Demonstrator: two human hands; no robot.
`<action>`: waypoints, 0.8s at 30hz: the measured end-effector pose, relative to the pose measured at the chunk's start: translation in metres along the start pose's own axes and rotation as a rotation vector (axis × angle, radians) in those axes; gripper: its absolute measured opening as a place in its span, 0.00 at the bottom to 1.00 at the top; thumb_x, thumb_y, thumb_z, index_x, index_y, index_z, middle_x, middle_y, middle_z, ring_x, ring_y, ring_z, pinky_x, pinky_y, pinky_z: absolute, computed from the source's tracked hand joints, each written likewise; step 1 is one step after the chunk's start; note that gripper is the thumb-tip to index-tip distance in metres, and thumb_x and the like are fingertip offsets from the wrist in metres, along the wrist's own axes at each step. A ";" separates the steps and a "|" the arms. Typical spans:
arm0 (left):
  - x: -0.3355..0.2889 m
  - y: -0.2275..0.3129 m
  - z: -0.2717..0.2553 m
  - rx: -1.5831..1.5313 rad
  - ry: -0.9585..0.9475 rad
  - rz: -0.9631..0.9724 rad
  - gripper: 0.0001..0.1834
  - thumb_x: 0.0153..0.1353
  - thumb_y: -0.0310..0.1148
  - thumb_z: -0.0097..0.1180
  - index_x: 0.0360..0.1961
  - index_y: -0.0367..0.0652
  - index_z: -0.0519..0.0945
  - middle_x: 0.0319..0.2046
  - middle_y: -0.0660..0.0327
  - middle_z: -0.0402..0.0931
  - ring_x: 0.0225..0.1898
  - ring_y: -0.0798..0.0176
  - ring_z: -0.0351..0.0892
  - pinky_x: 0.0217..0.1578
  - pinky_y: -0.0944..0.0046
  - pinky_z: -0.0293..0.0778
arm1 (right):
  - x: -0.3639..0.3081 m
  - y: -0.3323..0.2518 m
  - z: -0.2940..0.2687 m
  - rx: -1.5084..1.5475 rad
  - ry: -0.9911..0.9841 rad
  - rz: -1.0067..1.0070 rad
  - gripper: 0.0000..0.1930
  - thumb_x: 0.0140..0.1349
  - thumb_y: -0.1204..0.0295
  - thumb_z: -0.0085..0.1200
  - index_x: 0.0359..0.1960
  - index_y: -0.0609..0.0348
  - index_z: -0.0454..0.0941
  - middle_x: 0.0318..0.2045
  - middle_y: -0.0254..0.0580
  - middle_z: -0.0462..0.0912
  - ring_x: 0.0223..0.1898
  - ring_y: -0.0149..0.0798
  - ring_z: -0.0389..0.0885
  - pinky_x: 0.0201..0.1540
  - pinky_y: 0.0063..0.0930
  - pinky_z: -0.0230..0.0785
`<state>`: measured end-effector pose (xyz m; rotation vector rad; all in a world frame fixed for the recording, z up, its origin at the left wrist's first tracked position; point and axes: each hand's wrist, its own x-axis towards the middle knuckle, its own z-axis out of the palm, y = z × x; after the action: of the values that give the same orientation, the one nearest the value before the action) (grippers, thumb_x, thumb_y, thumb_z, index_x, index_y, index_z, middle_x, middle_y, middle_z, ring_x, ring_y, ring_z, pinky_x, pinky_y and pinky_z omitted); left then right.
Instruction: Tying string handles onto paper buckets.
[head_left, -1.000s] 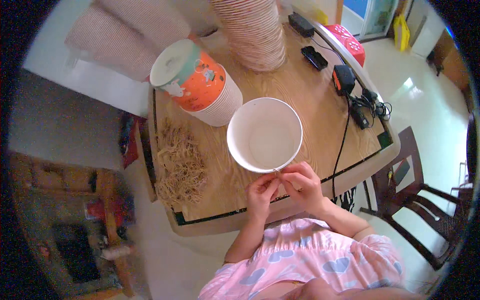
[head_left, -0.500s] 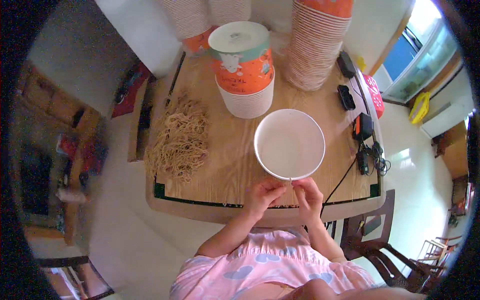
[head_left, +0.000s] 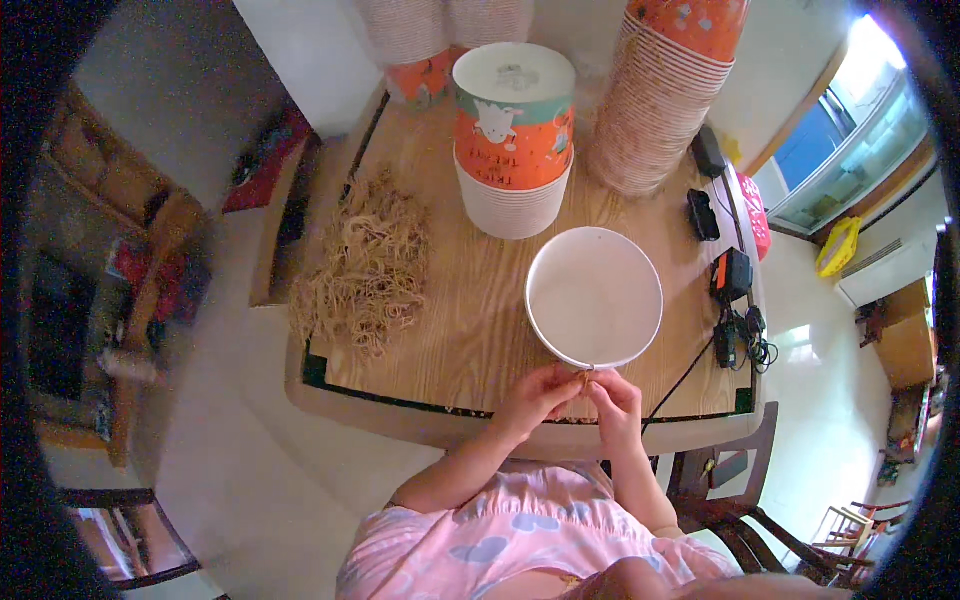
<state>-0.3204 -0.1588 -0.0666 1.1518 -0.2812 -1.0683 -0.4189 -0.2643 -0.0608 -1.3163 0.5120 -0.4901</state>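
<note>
Thin strand [head_left: 588, 376] sits pinched by left hand [head_left: 546, 394] and right hand [head_left: 615, 398]; bucket [head_left: 594, 295] just beyond. Hard pulling might snap it.

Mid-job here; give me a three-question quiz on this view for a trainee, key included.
1. True or false: the white tub has its open end facing up.
2. Where do the tangled tan strands lie? A) inside the tub; B) left of the tub; C) right of the tub.
3. Fill in: the left hand and right hand are close together by the part of the tub's rim nearest the person's ____.

Key: 1. True; 2. B; 3. body.
</note>
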 end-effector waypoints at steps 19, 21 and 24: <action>0.002 -0.009 -0.004 0.011 0.060 0.155 0.08 0.54 0.29 0.57 0.35 0.38 0.77 0.32 0.63 0.77 0.33 0.72 0.74 0.36 0.72 0.71 | 0.000 0.017 -0.006 0.171 -0.014 0.057 0.02 0.56 0.77 0.52 0.30 0.62 0.73 0.29 0.32 0.76 0.33 0.26 0.73 0.39 0.19 0.66; 0.004 -0.020 -0.010 0.050 0.086 0.175 0.08 0.54 0.30 0.57 0.34 0.38 0.77 0.32 0.64 0.77 0.33 0.72 0.74 0.36 0.71 0.71 | -0.001 0.016 -0.005 0.130 -0.002 0.056 0.02 0.56 0.78 0.51 0.30 0.63 0.73 0.28 0.33 0.75 0.31 0.26 0.73 0.38 0.19 0.65; 0.006 -0.027 -0.016 0.135 0.115 0.174 0.07 0.54 0.29 0.57 0.33 0.38 0.77 0.31 0.64 0.77 0.32 0.72 0.74 0.36 0.71 0.71 | -0.001 0.010 0.000 0.068 0.021 0.037 0.01 0.55 0.79 0.51 0.29 0.63 0.72 0.28 0.33 0.75 0.30 0.26 0.72 0.36 0.18 0.64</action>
<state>-0.3209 -0.1539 -0.0986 1.2802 -0.3609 -0.8375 -0.4195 -0.2618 -0.0711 -1.2361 0.5324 -0.4874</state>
